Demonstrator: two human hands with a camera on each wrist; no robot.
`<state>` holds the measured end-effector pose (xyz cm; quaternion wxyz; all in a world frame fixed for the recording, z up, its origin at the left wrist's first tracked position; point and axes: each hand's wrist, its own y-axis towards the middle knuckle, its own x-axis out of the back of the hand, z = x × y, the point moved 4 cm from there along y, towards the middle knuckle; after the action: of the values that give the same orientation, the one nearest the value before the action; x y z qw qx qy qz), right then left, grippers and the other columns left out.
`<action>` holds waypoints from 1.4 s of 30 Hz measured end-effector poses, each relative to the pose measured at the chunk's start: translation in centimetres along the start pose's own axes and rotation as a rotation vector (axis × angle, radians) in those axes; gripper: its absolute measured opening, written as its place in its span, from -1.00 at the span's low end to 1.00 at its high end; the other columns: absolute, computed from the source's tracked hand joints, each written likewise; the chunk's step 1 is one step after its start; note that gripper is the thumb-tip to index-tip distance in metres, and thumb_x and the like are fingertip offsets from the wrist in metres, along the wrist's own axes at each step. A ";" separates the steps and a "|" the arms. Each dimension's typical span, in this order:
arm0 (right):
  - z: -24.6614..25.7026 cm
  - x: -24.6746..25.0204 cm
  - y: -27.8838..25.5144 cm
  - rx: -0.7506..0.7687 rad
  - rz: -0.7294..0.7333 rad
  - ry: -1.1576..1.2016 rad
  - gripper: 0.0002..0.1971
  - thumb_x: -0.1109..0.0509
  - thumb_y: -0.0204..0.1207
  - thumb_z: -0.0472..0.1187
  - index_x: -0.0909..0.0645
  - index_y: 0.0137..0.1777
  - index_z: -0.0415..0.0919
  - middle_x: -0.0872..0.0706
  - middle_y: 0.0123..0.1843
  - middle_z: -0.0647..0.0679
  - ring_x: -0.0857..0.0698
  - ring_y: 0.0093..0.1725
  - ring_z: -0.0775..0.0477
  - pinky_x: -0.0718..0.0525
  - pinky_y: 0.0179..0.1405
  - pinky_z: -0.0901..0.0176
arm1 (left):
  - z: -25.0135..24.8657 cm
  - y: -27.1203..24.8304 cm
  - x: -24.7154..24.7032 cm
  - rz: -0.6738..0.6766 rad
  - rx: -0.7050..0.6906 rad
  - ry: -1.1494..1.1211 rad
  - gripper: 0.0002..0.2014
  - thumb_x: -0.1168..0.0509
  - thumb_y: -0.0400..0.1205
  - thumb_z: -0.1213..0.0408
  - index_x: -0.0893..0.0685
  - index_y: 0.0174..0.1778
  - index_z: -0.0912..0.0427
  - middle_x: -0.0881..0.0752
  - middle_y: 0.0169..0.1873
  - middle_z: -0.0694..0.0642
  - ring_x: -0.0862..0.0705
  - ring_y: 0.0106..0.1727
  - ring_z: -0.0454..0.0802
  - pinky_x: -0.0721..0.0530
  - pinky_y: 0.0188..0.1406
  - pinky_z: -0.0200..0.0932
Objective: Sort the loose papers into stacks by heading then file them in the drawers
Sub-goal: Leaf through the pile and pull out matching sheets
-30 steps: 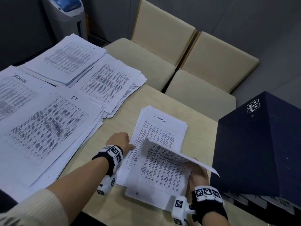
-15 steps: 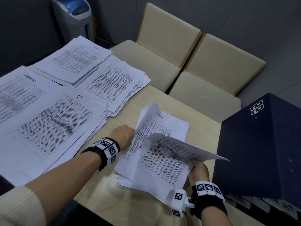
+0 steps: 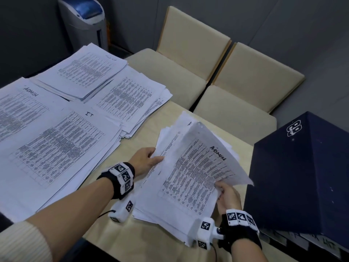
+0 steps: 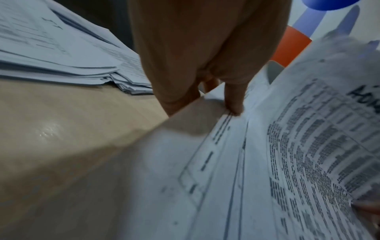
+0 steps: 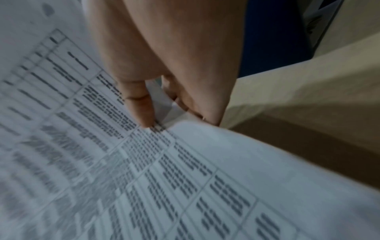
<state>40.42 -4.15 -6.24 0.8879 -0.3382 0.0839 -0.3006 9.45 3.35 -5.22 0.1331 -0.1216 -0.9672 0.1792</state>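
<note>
Here, both hands are lifting a bundle of loose papers off the tabletop.

The left hand [image 3: 146, 160] is gripping the bundle's [image 3: 190, 173] left edge, thumb on top and fingers [image 4: 176, 95] curling underneath, while the right hand [image 3: 227, 195] is pinching its lower right corner between thumb and fingers [image 5: 141, 105]; the top sheet, headed ADMIN, is bowing upward. A strip of bare tabletop [image 3: 143, 241] is lying open between the bundle and the sorted stacks on the left: an ADMIN stack [image 3: 17, 110], an IT stack [image 3: 62, 148] and two more stacks [image 3: 105, 82] overlapping behind, near the far table edge. A dark blue box [image 3: 302, 176] is standing just beside the bundle on the right, with labelled papers [image 3: 309, 242] showing below it. Two cream chairs [image 3: 207, 76] are sitting beyond the tabletop.
</note>
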 end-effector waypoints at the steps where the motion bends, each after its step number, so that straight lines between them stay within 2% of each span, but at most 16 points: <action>1: -0.2 0.5 0.4 0.036 -0.036 0.022 -0.91 -0.44 0.42 -0.47 -0.66 -0.10 -0.37 -0.73 -0.09 -0.30 -0.71 -0.05 -0.29 -0.69 -0.01 -0.10 | 0.3 0.1 0.0 -0.019 0.022 0.025 -0.73 -0.38 0.66 0.10 -0.71 -0.05 0.29 -0.72 -0.28 0.05 -0.64 -0.30 -0.01 -0.59 -0.20 -0.12; 3: -0.3 1.0 0.4 0.089 -0.075 0.126 -0.77 -0.43 0.40 -0.50 -0.60 0.02 -0.28 -0.70 -0.05 -0.28 -0.69 -0.09 -0.24 -0.68 -0.11 -0.04 | 0.7 0.1 0.1 -0.091 0.078 0.083 -0.74 -0.29 0.72 0.14 -0.71 -0.04 0.29 -0.65 -0.33 0.08 -0.55 -0.35 0.00 -0.51 -0.30 -0.16; 6: -0.1 1.4 0.4 0.124 -0.057 0.214 -0.51 -0.33 0.37 -0.58 -0.55 0.30 -0.27 -0.71 0.13 -0.27 -0.70 0.04 -0.28 -0.71 0.10 -0.18 | 1.3 0.1 0.1 -0.127 0.142 0.084 -0.76 -0.23 0.75 0.21 -0.67 -0.13 0.27 -0.44 -0.45 0.04 -0.37 -0.45 -0.03 -0.33 -0.43 -0.18; 10: -0.6 1.7 0.4 0.046 -0.028 0.208 -0.57 -0.30 0.35 -0.56 -0.58 0.24 -0.33 -0.73 0.11 -0.31 -0.72 0.02 -0.30 -0.68 -0.10 -0.05 | 1.7 -0.1 0.1 -0.084 0.115 -0.098 -0.80 -0.24 0.72 0.29 -0.77 0.07 0.02 -0.64 -0.32 0.09 -0.53 -0.29 0.04 -0.50 -0.22 -0.08; 15: -0.6 1.1 -0.1 0.010 0.089 0.131 -0.80 -0.34 0.18 -0.49 -0.63 -0.18 -0.34 -0.73 -0.20 -0.24 -0.71 -0.13 -0.25 -0.63 -0.04 -0.07 | 0.4 -0.8 -0.7 0.154 0.121 -0.420 -0.73 -0.29 0.65 0.42 -0.82 0.15 0.10 -0.80 0.17 0.09 -0.75 0.20 0.04 -0.63 0.27 0.01; 18: -0.4 0.8 0.1 0.013 0.099 0.072 -0.74 -0.27 0.44 -0.58 -0.68 -0.33 -0.30 -0.67 -0.29 -0.19 -0.64 -0.21 -0.16 -0.57 -0.12 0.08 | -0.4 -1.5 -1.7 0.308 0.236 -0.620 -0.72 -0.33 0.47 0.50 -0.82 0.06 0.34 -0.75 0.01 0.33 -0.76 -0.11 0.17 -0.73 -0.05 -0.04; 21: -0.6 0.4 0.1 -0.019 0.147 0.103 -0.71 -0.23 0.43 -0.64 -0.69 -0.27 -0.32 -0.70 -0.29 -0.18 -0.64 -0.19 -0.13 -0.57 -0.07 0.07 | -0.6 -2.0 -2.3 0.396 0.256 -0.530 -0.51 -0.21 0.18 0.50 -0.79 0.01 0.42 -0.72 -0.14 0.32 -0.65 -0.17 0.18 -0.60 -0.16 -0.08; 23: -0.6 0.2 -0.4 -0.012 0.165 0.092 -0.76 -0.23 0.43 -0.64 -0.64 -0.11 -0.37 -0.73 -0.22 -0.20 -0.69 -0.14 -0.16 -0.63 -0.05 0.05 | -0.5 -1.8 -2.4 0.307 0.249 -0.462 -0.42 -0.13 0.14 0.55 -0.78 0.08 0.43 -0.76 -0.09 0.31 -0.68 -0.10 0.20 -0.61 -0.11 -0.06; 27: -0.7 1.1 -0.4 0.074 0.052 0.083 -0.78 -0.26 0.42 -0.58 -0.63 -0.08 -0.32 -0.69 -0.11 -0.24 -0.65 0.01 -0.26 -0.60 -0.01 -0.01 | 0.2 -0.9 -0.9 -0.140 0.178 -0.269 -0.58 -0.07 0.46 0.72 -0.74 -0.02 0.26 -0.78 0.04 0.22 -0.73 -0.03 0.10 -0.68 -0.09 -0.12; 30: 0.3 1.0 -0.9 0.132 0.029 0.109 -0.70 -0.26 0.34 -0.56 -0.63 -0.15 -0.16 -0.69 -0.12 -0.21 -0.64 -0.01 -0.23 -0.58 -0.09 -0.03 | -0.9 -1.3 -1.6 0.057 -0.021 -0.067 -0.49 -0.19 0.40 0.75 -0.65 0.17 0.20 -0.74 0.10 0.09 -0.70 0.12 0.02 -0.69 -0.02 -0.21; 32: 1.7 0.2 -1.5 0.175 0.085 0.091 -0.70 -0.25 0.32 -0.54 -0.62 -0.18 -0.12 -0.70 -0.15 -0.17 -0.64 -0.04 -0.19 -0.59 -0.14 0.01 | -2.4 -2.0 -2.3 0.199 -0.101 0.032 -0.51 -0.27 0.33 0.65 -0.63 0.15 0.18 -0.73 0.00 0.06 -0.70 0.00 -0.02 -0.67 -0.05 -0.14; 34: 3.7 -0.9 -2.3 0.208 0.118 0.056 -0.82 -0.34 0.36 -0.48 -0.61 -0.20 -0.18 -0.72 -0.11 -0.13 -0.66 0.00 -0.20 -0.66 0.06 -0.07 | -4.2 -2.0 -2.5 0.205 -0.116 0.011 -0.60 -0.30 0.29 0.54 -0.63 0.04 0.19 -0.72 -0.11 0.14 -0.70 -0.12 0.06 -0.63 -0.08 0.02; 36: 6.1 -2.4 -3.1 0.255 0.147 0.061 -0.86 -0.47 0.30 -0.36 -0.59 -0.27 -0.14 -0.69 0.03 -0.10 -0.66 0.18 -0.26 -0.55 0.39 -0.16 | -5.7 -1.7 -2.4 0.168 -0.113 -0.094 -0.65 -0.40 0.43 0.53 -0.66 0.12 0.18 -0.79 0.01 0.16 -0.78 0.03 0.09 -0.72 0.08 0.05; 37: 7.3 -3.4 -4.1 0.285 0.186 0.085 -0.83 -0.45 0.33 -0.37 -0.56 -0.29 -0.09 -0.71 0.02 -0.09 -0.67 0.17 -0.24 -0.58 0.39 -0.09 | -6.5 -1.7 -2.2 0.135 -0.135 -0.132 -0.73 -0.44 0.53 0.45 -0.68 0.14 0.19 -0.81 0.03 0.16 -0.79 0.05 0.08 -0.74 0.11 0.06; 40: 10.9 -6.3 -7.3 0.373 0.332 0.211 -0.74 -0.24 0.56 -0.52 -0.59 -0.15 -0.14 -0.82 -0.20 -0.02 -0.80 -0.14 -0.03 -0.76 -0.19 0.21 | -9.4 -1.9 -0.7 -0.047 -0.224 -0.211 -0.74 -0.37 0.67 0.14 -0.71 0.06 0.30 -0.80 -0.15 0.12 -0.77 -0.17 -0.01 -0.76 -0.08 0.03; 42: 12.5 -7.4 -9.2 0.433 0.371 0.301 -0.73 -0.17 0.64 -0.52 -0.61 -0.02 -0.17 -0.85 -0.23 0.03 -0.82 -0.23 0.08 -0.74 -0.33 0.29 | -11.2 -2.2 0.3 -0.169 -0.280 -0.233 -0.60 -0.28 0.70 0.01 -0.70 0.02 0.35 -0.78 -0.20 0.14 -0.76 -0.20 0.03 -0.78 -0.09 0.08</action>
<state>34.48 1.70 8.81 0.9565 -0.0721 0.2085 -0.1910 12.12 4.96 5.76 0.0166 -0.0356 -0.9983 0.0440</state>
